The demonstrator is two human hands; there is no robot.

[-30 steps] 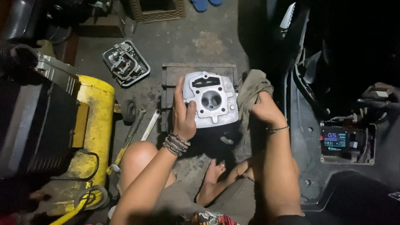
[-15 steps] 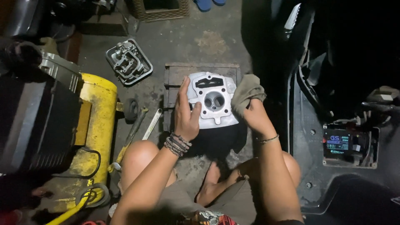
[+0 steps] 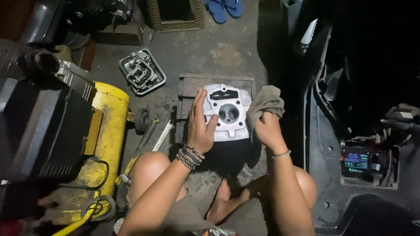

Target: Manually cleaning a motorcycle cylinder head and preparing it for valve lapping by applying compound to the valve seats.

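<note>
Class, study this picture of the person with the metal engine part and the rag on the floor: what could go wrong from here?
1. The metal engine part sits on a small wooden pallet, steadied only by the left hand; it might slip off.
2. The rag in the right hand could leave grit in the part's openings.
3. The wrench lies near the bare knee.

left hand steadying cylinder head, right hand — rag

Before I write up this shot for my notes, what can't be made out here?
Head view only:
- Left edge of the metal engine part: covered by the left hand.
- Right hand fingertips: buried in the rag.
- Blue sandals: cut off by the top edge.
- Right side of the scene: too dark to read.
- Yellow machine: partly behind a black box.
</note>
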